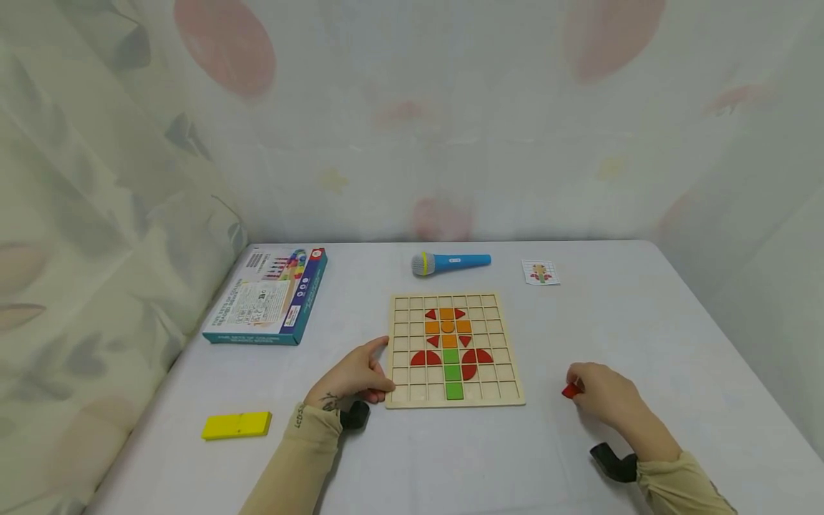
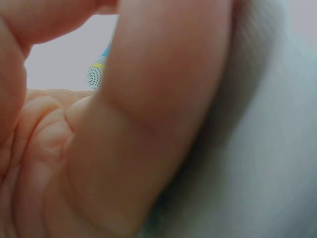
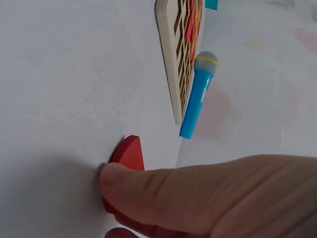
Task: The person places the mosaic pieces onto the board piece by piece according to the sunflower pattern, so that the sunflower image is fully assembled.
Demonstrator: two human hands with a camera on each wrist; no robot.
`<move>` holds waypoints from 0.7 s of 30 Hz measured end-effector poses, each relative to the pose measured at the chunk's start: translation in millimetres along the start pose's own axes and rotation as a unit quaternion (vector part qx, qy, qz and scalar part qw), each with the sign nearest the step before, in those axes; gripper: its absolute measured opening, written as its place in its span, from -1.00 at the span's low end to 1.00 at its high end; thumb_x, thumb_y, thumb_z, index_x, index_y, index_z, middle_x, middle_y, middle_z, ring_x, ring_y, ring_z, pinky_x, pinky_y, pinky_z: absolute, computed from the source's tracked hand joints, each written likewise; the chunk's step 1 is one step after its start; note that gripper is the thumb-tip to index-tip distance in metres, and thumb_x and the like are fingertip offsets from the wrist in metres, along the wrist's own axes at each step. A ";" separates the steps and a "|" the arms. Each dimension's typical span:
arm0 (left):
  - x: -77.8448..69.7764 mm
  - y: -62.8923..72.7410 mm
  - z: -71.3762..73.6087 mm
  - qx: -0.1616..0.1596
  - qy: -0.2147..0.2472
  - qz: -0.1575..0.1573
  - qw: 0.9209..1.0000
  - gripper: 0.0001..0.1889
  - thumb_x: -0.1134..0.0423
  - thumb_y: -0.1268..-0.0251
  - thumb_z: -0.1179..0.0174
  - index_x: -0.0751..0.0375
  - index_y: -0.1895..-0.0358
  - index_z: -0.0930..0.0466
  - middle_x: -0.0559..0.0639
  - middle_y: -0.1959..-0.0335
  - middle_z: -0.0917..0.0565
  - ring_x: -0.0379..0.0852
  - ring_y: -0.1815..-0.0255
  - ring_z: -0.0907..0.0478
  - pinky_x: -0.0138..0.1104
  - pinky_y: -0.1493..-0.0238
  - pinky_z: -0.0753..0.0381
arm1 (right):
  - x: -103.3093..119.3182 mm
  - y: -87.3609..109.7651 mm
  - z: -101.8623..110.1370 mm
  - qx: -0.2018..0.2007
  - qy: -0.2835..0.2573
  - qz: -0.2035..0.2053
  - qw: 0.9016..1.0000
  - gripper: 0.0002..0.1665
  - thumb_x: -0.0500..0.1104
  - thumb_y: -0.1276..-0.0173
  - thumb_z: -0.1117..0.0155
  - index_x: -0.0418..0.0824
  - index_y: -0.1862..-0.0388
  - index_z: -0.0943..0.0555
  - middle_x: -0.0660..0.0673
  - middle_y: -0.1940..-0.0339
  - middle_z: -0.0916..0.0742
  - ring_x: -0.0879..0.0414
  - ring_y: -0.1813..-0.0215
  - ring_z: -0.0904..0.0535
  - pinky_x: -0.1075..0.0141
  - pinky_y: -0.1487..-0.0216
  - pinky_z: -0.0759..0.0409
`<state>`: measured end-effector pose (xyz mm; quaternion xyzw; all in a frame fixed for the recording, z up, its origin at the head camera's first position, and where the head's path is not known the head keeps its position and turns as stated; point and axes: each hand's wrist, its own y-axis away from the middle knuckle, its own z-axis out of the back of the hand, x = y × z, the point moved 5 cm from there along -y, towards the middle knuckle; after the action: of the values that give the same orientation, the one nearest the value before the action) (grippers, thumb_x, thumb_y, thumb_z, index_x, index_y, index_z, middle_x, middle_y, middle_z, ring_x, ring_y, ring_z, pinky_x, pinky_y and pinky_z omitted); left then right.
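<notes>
A square wooden grid board [image 1: 403, 394] lies on the table, bearing orange, green and red pieces. Down its middle run green squares [image 1: 453, 373] below orange squares [image 1: 448, 341], with red triangles [image 1: 430, 315] and rounded red pieces [image 1: 468, 370] at the sides. My left hand [image 1: 352, 373] holds the board's left edge, thumb at the rim and index finger stretched farther up; its close view is mostly skin. To the board's right, my right hand [image 1: 605, 395] pinches a red quarter-circle piece [image 3: 130, 153] just at the tabletop, partly covered by a finger.
Behind the board lies a blue toy microphone [image 1: 460, 262], with a small pattern card [image 1: 541, 272] to its right. A flat game box [image 1: 264, 295] rests at the back left. Nearer on the left is a yellow block [image 1: 237, 425]. Patterned cloth surrounds the table.
</notes>
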<state>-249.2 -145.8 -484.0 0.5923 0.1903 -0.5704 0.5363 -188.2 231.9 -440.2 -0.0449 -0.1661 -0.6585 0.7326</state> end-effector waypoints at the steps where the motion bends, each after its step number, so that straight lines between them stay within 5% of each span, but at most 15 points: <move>1: 0.0 0.0 0.0 0.000 0.000 -0.001 1.000 0.06 0.42 0.13 -0.40 0.11 -0.47 0.09 0.05 0.60 -0.54 -0.19 0.72 -0.50 -0.38 0.60 -0.60 | 0.4 -0.7 0.1 0.003 -0.002 -0.004 1.000 -0.83 -0.37 0.00 -0.33 -0.20 0.41 -0.56 -0.06 0.49 -0.61 0.09 0.44 -0.46 0.25 0.50 -0.44; 9: 0.1 0.5 -0.1 0.001 0.003 0.002 1.000 0.07 0.42 0.13 -0.40 0.10 -0.47 0.10 0.05 0.60 -0.54 -0.19 0.72 -0.50 -0.37 0.60 -0.60 | 19.7 -15.0 6.1 -0.005 -0.056 0.014 0.998 -0.82 -0.32 -0.04 -0.31 -0.13 0.53 -0.47 0.01 0.57 -0.52 0.12 0.47 -0.37 0.32 0.52 -0.30; 21: 1.3 -0.6 0.1 0.003 0.006 0.001 1.000 0.06 0.41 0.13 -0.40 0.09 -0.47 0.09 0.07 0.58 -0.55 -0.19 0.71 -0.51 -0.36 0.59 -0.60 | 107.0 -58.3 6.7 -0.041 -0.142 0.078 0.986 -0.94 -0.26 -0.14 -0.32 -0.13 0.43 -0.60 0.01 0.50 -0.60 0.13 0.42 -0.43 0.33 0.42 -0.42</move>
<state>-249.3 -146.2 -485.4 0.5971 0.1911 -0.5670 0.5342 -238.3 124.6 -410.4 -0.1806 -0.2376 -0.5928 0.7480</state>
